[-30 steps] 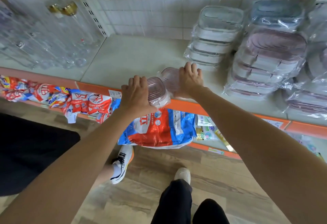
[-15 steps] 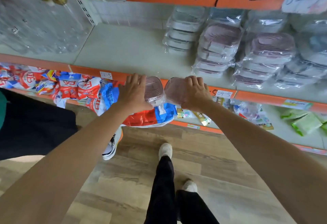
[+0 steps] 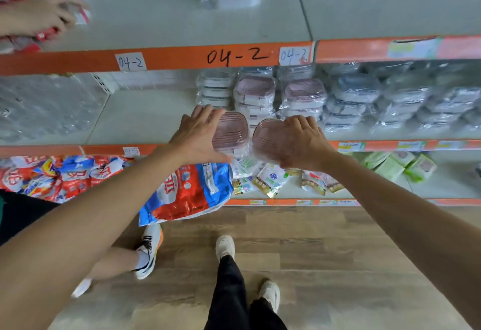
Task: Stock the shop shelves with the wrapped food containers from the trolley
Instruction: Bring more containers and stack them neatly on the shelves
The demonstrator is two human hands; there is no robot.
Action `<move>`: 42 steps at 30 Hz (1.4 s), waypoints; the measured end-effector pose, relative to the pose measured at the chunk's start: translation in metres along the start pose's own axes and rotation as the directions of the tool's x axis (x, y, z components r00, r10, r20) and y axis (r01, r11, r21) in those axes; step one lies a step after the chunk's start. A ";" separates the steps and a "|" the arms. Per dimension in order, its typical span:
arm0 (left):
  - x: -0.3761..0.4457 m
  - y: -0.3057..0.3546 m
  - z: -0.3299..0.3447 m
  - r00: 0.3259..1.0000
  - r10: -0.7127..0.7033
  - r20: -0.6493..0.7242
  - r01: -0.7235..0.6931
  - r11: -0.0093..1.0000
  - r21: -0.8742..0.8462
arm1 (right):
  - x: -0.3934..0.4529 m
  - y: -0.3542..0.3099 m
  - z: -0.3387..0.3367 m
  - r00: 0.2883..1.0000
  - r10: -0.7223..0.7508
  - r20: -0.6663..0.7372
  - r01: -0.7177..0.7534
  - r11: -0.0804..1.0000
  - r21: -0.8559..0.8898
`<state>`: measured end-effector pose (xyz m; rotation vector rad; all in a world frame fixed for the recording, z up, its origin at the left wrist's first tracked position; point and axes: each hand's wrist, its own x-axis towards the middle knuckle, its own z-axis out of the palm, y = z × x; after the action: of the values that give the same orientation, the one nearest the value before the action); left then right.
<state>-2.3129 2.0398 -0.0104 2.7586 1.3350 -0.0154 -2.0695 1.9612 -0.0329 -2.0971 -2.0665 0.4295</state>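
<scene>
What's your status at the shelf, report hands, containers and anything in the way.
Left hand open, fingers spread against left pink container. Right hand curled on right pink container. Both at middle shelf front edge. Stacked wrapped containers directly behind.

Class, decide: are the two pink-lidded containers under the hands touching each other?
Apart. The head view shows a pale strip between the left container and the right container.

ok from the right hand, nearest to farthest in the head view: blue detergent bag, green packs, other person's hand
From the right hand:
1. Blue detergent bag, lower left, bottom shelf.
2. Green packs, lower right.
3. Other person's hand, top shelf, far left.
</scene>
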 end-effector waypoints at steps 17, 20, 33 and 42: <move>0.061 0.023 -0.101 0.958 -0.136 -0.253 0.096 0.982 -0.165 | 0.012 0.021 -0.126 0.931 0.052 -0.362 -0.072 0.997 -0.041; 0.079 0.015 -0.099 0.969 -0.005 -0.246 -0.008 0.999 -0.050 | 0.039 0.025 -0.135 0.930 0.126 -0.346 -0.096 0.990 0.104; 0.155 -0.031 -0.117 0.985 -0.066 -0.161 0.014 0.954 -0.299 | 0.139 0.028 -0.169 0.998 0.052 -0.039 -0.053 0.998 -0.031; 0.182 -0.049 -0.111 0.984 0.068 -0.164 -0.100 0.975 -0.196 | 0.164 0.032 -0.155 0.983 0.120 -0.139 -0.094 0.979 0.179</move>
<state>-2.2406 2.2205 0.0895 2.6846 1.1747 0.3313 -1.9902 2.1369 0.0892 -2.0766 -1.7738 0.4344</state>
